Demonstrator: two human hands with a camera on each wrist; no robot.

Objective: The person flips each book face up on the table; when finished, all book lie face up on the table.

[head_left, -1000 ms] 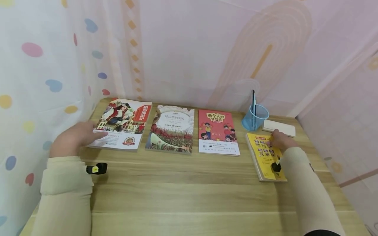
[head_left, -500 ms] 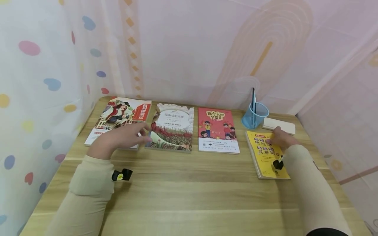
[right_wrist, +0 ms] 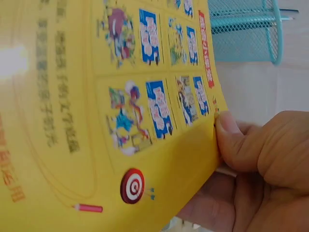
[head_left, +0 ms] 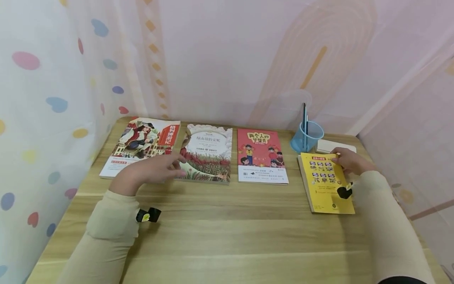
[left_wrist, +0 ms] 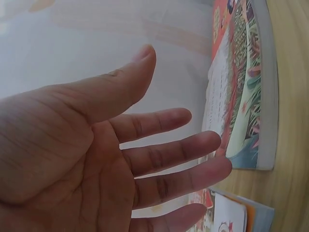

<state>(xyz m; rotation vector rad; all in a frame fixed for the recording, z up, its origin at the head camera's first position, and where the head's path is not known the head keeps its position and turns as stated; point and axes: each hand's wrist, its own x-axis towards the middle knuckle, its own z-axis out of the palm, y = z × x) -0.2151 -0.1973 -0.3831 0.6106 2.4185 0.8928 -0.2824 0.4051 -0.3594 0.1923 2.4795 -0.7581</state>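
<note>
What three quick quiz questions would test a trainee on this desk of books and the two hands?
1. True or false: the right hand pinches the yellow book.
2. How many books lie on the desk?
3. Which stands nearest the blue pen cup: A the red book, B the left hand?

Key: 1 true; 2 four; 3 A.

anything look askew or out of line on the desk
Yes: the yellow book sits nearer than the row of three books and turned slightly off square, its far right corner lifted where the right hand pinches it.
</note>
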